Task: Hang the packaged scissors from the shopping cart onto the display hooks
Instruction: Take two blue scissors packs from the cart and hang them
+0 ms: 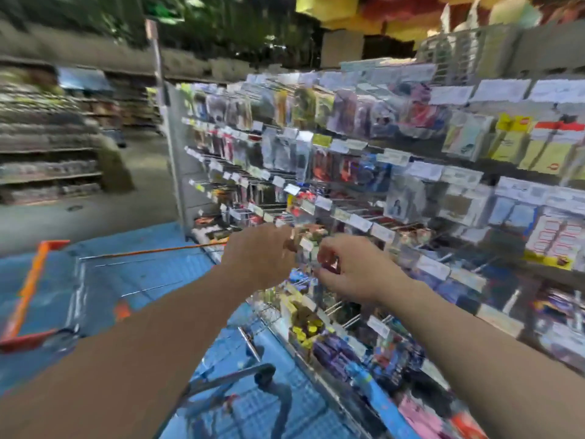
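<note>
Frame blurred throughout. Both arms reach forward to the display rack (380, 191), meeting near frame centre.

Left hand (262, 251): fingers curled toward the rack; its grip seems closed on the left edge of a small clear packet (302, 248), though the blur hides the fingertips, so I cannot tell for sure.

Right hand (351, 270): at 3 o'clock of the left hand, just beside it, fingers bent inward in a pinch on the packet's lower right side. The packet sits between the two hands, right at a hook with a white price tag (306, 243). Contents are probably the scissors; too smeared to confirm.

Shopping cart (47, 280): at 9 o'clock of the hands, orange rim, wire sides, on a blue floor (253, 413). What it holds is not legible.

Rack rows of hooks carry hanging packets above, below and at 3 o'clock of the hands.
</note>
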### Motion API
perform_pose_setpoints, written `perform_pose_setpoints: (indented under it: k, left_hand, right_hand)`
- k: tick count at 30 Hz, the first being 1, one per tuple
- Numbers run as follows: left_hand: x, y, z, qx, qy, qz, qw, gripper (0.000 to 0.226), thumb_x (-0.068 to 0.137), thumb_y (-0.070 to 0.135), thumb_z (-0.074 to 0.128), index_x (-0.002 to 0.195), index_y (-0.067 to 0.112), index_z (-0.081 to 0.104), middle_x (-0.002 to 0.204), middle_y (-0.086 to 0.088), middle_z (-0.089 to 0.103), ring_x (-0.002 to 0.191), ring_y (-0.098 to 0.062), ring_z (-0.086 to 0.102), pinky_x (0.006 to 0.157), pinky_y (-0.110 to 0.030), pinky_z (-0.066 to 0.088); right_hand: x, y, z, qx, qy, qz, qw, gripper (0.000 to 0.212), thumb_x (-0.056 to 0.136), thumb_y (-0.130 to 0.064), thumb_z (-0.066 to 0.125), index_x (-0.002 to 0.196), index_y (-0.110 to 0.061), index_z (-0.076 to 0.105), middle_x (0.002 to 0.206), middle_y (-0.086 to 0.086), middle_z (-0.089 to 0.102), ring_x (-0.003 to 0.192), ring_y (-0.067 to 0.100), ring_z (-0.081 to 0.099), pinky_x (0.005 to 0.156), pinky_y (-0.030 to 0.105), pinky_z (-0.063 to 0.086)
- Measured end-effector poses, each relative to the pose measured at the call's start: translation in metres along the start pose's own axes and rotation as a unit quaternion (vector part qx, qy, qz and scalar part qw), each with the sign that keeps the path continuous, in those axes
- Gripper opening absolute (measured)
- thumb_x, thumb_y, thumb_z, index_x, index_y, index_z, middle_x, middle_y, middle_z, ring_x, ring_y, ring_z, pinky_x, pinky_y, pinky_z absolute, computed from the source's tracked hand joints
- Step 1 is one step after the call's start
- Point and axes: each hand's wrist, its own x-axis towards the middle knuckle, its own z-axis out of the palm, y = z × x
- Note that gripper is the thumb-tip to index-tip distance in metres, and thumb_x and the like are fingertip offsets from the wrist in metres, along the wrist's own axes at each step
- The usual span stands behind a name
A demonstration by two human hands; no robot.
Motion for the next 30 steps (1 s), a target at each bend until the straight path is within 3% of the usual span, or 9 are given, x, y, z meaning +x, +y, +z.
perform_pose_setpoints:
  k: [2,5,8,11,15,19,30]
  left_hand:
    - [-0.017,-0.069,0.005,0.020,-0.011,-0.049,0.999,0.035,0.087,0.047,0.051,0.116,0.028,0.057,0.118,-0.001,0.063,0.109,-0.031,0.063,0.081,-0.039,0.051]
    - [-0.044,-0.169,0.016,0.032,-0.039,-0.108,0.993,0.052,0.086,0.050,0.055,0.134,0.032,0.049,0.130,0.000,0.056,0.120,-0.029,0.058,0.090,-0.043,0.052]
    - [-0.065,-0.257,0.030,0.043,-0.061,-0.171,0.982,0.056,0.086,0.049,0.057,0.137,0.028,0.049,0.134,0.001,0.054,0.126,-0.026,0.054,0.096,-0.043,0.050]
    - [-0.077,-0.325,0.048,0.071,-0.076,-0.210,0.972,0.060,0.086,0.054,0.055,0.140,0.030,0.044,0.136,0.002,0.053,0.126,-0.025,0.055,0.092,-0.046,0.052]
    - [-0.082,-0.379,0.082,0.074,-0.090,-0.230,0.966,0.068,0.087,0.056,0.052,0.148,0.035,0.031,0.135,0.002,0.052,0.124,-0.026,0.054,0.084,-0.046,0.054]
    - [-0.067,-0.413,0.128,0.060,-0.114,-0.263,0.956,0.073,0.085,0.055,0.055,0.150,0.037,0.025,0.139,0.004,0.047,0.126,-0.025,0.051,0.084,-0.047,0.053]
    - [0.023,-0.481,0.297,0.027,-0.126,-0.335,0.933,0.072,0.082,0.052,0.058,0.148,0.036,0.034,0.133,0.001,0.052,0.120,-0.028,0.056,0.082,-0.048,0.054]
  right_hand:
    - [0.049,-0.035,0.033,0.023,-0.006,-0.028,0.999,0.020,0.086,-0.041,0.065,0.096,-0.023,0.064,0.086,-0.004,0.060,0.081,0.018,0.056,0.071,0.033,0.045]
    - [0.117,-0.088,0.087,0.045,-0.032,-0.063,0.997,0.039,0.082,-0.047,0.065,0.113,-0.023,0.067,0.105,0.002,0.068,0.093,0.024,0.064,0.083,0.039,0.055]
    - [0.174,-0.134,0.140,0.064,-0.061,-0.090,0.992,0.040,0.086,-0.036,0.072,0.120,-0.016,0.068,0.115,0.008,0.070,0.103,0.027,0.066,0.085,0.032,0.049]
    - [0.224,-0.168,0.188,0.063,-0.070,-0.113,0.989,0.043,0.087,-0.038,0.071,0.125,-0.020,0.065,0.121,0.004,0.067,0.111,0.025,0.065,0.090,0.037,0.052]
    - [0.268,-0.190,0.235,0.058,-0.102,-0.127,0.985,0.046,0.089,-0.040,0.066,0.132,-0.022,0.061,0.131,0.003,0.063,0.118,0.024,0.061,0.099,0.043,0.051]
    - [0.316,-0.187,0.278,0.044,-0.148,-0.139,0.978,0.048,0.090,-0.041,0.064,0.134,-0.024,0.058,0.128,0.004,0.062,0.119,0.025,0.060,0.100,0.045,0.050]
    - [0.465,-0.117,0.448,0.099,-0.235,-0.164,0.953,0.048,0.086,-0.032,0.069,0.131,-0.017,0.061,0.119,0.010,0.068,0.109,0.028,0.066,0.094,0.045,0.053]
